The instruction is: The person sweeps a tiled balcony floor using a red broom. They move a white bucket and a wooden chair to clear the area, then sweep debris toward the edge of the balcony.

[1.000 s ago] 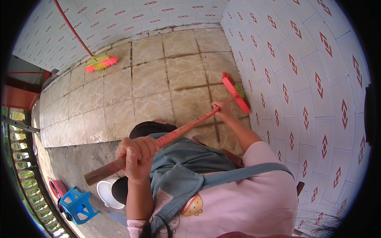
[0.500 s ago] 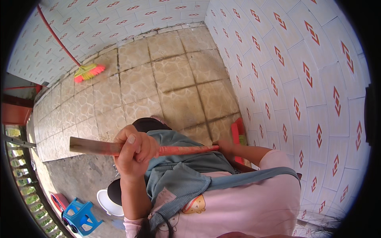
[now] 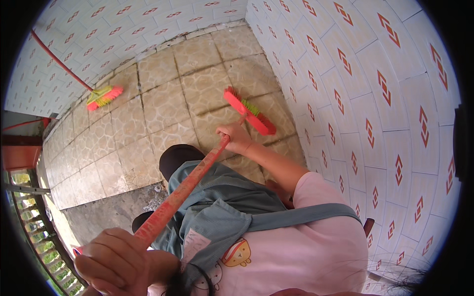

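Note:
A long-handled scrub brush runs diagonally across me, its worn red handle point(image 3: 182, 190) passing in front of my apron. Near the lower left, my left hand point(image 3: 116, 259) is closed around the upper part of the handle. My right hand point(image 3: 233, 138) grips it lower down, close to the head. Beyond that hand, the pink-red brush head point(image 3: 249, 112) with red and green bristles is over the tiled floor point(image 3: 168, 106), near the right wall. I cannot tell whether its bristles touch the tiles.
A second brush, a broom with yellow and pink bristles point(image 3: 103, 97), leans on the far left wall point(image 3: 148, 24). Patterned tiles cover the right wall point(image 3: 365, 108). The tiled floor ends at an edge beside grey concrete point(image 3: 106, 207). A balustrade point(image 3: 47, 251) lines the left side.
The brush head has swung from beside the right wall out over the floor ahead. My right hand moved forward with it; my left hand came down and back toward the lower left.

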A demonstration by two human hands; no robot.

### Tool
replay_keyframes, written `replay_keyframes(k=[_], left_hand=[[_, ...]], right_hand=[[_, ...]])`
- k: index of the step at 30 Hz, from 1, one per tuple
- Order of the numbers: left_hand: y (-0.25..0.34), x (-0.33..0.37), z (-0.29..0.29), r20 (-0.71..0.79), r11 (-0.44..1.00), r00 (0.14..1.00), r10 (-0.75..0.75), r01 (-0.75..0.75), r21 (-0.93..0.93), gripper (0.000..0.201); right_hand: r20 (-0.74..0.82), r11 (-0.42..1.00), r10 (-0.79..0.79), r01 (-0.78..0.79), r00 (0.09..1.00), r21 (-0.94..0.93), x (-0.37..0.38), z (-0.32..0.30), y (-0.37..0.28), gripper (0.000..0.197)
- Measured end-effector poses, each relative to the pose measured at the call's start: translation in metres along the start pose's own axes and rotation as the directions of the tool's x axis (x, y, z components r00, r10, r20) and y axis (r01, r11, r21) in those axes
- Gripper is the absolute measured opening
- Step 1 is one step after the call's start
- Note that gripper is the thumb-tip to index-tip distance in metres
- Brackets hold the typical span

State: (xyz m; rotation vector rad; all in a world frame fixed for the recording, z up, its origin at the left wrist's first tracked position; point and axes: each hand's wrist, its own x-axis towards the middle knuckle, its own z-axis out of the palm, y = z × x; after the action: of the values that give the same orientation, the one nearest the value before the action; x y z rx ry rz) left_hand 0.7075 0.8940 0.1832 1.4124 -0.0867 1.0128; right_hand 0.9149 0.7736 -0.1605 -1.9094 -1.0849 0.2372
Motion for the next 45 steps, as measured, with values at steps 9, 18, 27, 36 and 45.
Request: replay_keyframes(k=[9,18,27,36,45], left_hand=[[-0.041,0.020,-0.002,0.061,0.877,0.920,-0.388,0.388,-0.283,0.025],[-0.029,0.002,0.000,-0.043,0.886,0.908,-0.417,0.395,-0.242,0.024],[0.003,-0.002,0.017,-0.009,0.994,0.996,-0.094,0.094,0.050,0.027],[0.015,0.010,0.017,-0.160,0.997,0.986,0.039,-0.027,0.074,0.031],[0.040,0.023,-0.013,-0.055,0.992,0.992,-0.110,0.106,-0.073,0.016]], right_hand=[[0.432,0.924,0.369,-0.373,0.823,-0.078,-0.140,-0.043,0.001,0.013],[0.630,0.919,0.363,-0.376,0.686,-0.119,-0.141,-0.061,-0.015,0.018],[0.145,0.999,-0.040,0.039,0.989,0.009,0.011,-0.011,0.017,0.009],[0.370,0.988,-0.013,-0.046,0.929,0.150,-0.046,0.013,-0.028,0.008],[0.448,0.976,0.104,-0.178,0.888,0.126,-0.093,0.002,-0.067,0.010]])
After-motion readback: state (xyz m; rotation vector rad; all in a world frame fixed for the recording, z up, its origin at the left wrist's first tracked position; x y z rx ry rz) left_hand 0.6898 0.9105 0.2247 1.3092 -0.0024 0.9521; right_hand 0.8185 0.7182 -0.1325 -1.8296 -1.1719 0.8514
